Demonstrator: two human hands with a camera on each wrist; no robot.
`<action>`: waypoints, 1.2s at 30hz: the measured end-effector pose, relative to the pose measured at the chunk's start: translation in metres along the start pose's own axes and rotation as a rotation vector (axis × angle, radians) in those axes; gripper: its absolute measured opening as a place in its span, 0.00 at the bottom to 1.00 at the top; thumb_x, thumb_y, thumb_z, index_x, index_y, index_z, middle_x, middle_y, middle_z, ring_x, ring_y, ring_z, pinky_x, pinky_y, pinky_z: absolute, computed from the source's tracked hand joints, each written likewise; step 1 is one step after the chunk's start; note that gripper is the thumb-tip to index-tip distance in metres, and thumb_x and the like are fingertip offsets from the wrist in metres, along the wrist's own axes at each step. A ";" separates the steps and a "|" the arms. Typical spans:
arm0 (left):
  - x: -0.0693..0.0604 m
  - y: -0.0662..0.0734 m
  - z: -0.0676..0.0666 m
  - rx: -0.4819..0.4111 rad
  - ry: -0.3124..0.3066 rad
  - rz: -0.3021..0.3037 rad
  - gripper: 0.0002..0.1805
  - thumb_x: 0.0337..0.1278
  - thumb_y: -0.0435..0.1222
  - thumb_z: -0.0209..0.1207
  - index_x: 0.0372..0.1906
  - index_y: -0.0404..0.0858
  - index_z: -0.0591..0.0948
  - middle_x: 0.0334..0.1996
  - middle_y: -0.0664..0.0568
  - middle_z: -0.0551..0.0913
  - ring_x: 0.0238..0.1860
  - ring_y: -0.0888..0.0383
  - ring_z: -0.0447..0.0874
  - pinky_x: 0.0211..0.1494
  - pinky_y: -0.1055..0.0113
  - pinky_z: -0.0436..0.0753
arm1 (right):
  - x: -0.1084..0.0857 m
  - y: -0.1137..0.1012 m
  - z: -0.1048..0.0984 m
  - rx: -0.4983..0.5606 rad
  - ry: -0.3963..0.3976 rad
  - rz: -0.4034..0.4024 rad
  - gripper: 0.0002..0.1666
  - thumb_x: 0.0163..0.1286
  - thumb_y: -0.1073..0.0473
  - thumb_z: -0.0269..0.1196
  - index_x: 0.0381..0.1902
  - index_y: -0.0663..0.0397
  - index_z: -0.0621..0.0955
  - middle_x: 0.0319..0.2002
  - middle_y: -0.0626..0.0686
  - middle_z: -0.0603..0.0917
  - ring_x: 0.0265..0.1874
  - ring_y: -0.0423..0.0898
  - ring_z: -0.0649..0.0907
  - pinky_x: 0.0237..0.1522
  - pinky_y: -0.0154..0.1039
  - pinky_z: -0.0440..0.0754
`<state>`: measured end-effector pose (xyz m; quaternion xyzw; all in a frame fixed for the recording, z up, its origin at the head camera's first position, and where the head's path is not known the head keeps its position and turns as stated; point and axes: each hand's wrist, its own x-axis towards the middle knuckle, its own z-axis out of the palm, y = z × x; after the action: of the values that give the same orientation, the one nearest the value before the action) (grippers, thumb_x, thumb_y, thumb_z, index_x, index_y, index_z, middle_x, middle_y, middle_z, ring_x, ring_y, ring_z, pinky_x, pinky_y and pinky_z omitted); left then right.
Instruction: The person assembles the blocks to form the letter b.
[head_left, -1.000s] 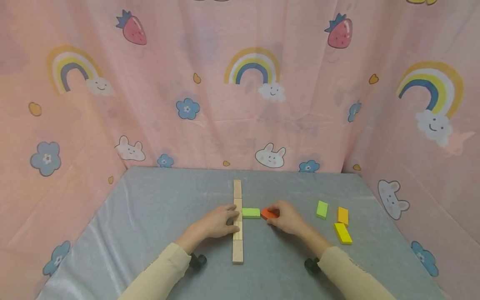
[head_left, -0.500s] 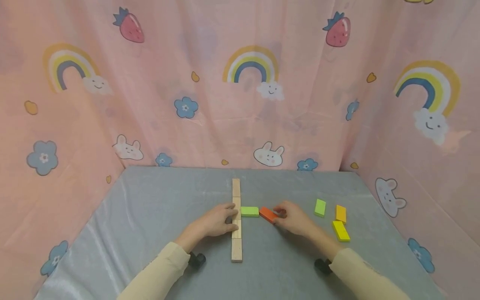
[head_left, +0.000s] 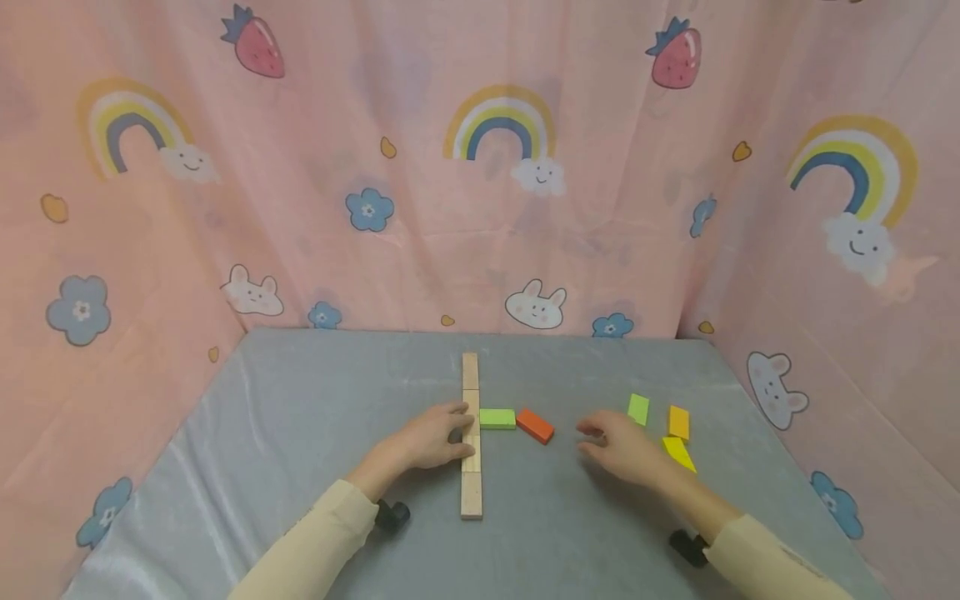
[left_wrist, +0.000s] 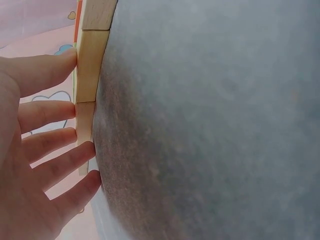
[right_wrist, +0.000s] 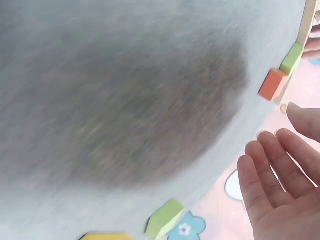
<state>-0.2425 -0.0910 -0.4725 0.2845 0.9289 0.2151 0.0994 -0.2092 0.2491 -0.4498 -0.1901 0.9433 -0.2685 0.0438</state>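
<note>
Plain wooden blocks (head_left: 471,496) lie end to end in a straight row running away from me. My left hand (head_left: 431,439) rests its thumb and fingertips on the row's middle; in the left wrist view the fingers extend against the wooden blocks (left_wrist: 91,65). A light green block (head_left: 497,419) meets the row's right side. From its right end a red-orange block (head_left: 536,426) lies slanted toward me. My right hand (head_left: 626,450) hovers to the right of that block, holding nothing, its fingers relaxed in the right wrist view.
Beyond my right hand lie another green block (head_left: 638,408), an orange block (head_left: 678,422) and a yellow block (head_left: 678,454), partly covered by the hand. Grey cloth (head_left: 337,375) covers the table. A pink patterned curtain (head_left: 420,275) encloses the back and sides.
My right hand has let go of the red-orange block and moved right, away from it. That block now lies at a slant. My left hand stays on the wooden row.
</note>
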 end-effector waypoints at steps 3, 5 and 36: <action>0.000 0.000 0.000 0.001 0.001 0.002 0.31 0.67 0.47 0.65 0.68 0.35 0.77 0.73 0.42 0.68 0.73 0.41 0.66 0.72 0.47 0.69 | -0.007 0.005 -0.005 -0.001 0.002 0.024 0.17 0.69 0.62 0.68 0.54 0.61 0.84 0.49 0.55 0.85 0.50 0.53 0.84 0.51 0.52 0.85; 0.000 0.000 0.001 0.004 0.002 0.000 0.31 0.67 0.47 0.65 0.68 0.35 0.77 0.73 0.42 0.68 0.73 0.41 0.66 0.72 0.47 0.69 | -0.011 0.008 -0.008 -0.006 0.008 0.035 0.18 0.69 0.61 0.68 0.55 0.62 0.84 0.50 0.55 0.85 0.50 0.54 0.84 0.51 0.53 0.84; 0.001 0.001 0.002 0.015 0.007 -0.015 0.31 0.66 0.47 0.65 0.68 0.35 0.77 0.74 0.42 0.68 0.73 0.42 0.66 0.73 0.48 0.68 | -0.065 0.086 -0.047 0.004 0.094 0.227 0.24 0.66 0.60 0.70 0.55 0.69 0.81 0.50 0.66 0.83 0.47 0.60 0.83 0.47 0.57 0.85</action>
<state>-0.2420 -0.0893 -0.4735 0.2774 0.9330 0.2083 0.0958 -0.1862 0.3641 -0.4559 -0.0690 0.9592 -0.2724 0.0301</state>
